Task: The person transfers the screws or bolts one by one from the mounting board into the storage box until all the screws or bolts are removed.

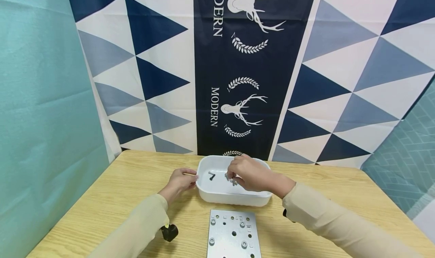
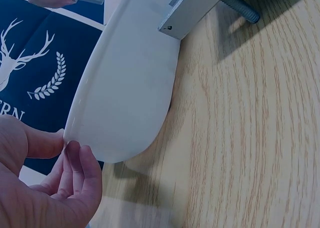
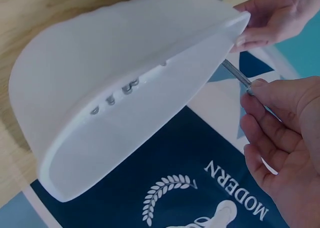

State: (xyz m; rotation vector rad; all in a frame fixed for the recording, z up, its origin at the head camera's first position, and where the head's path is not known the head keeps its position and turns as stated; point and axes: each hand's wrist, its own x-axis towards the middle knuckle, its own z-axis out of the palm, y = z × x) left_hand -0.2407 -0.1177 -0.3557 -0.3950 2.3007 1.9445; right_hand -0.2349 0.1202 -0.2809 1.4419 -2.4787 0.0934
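At the left end of a white plastic tub [image 1: 227, 198], my left hand [image 1: 183, 180] pinches the rim between thumb and fingers, as the left wrist view shows up close. Over the tub's right half is my right hand [image 1: 249, 173]. Its thumb and fingertips pinch a silver threaded bolt [image 3: 236, 73], which sticks out past the fingers above the rim. Several more bolts [image 1: 233, 182] lie on the tub floor below that hand. Farther left inside, a dark bolt [image 1: 212, 177] lies beside a silver one.
A silver metal plate [image 1: 234, 237] with holes and several upright socket-head bolts stands in front of the tub. A threaded shank [image 2: 242, 7] juts out beneath it. Both sit on a wooden table [image 1: 136, 175], with a patterned cloth [image 1: 163, 61] hanging behind.
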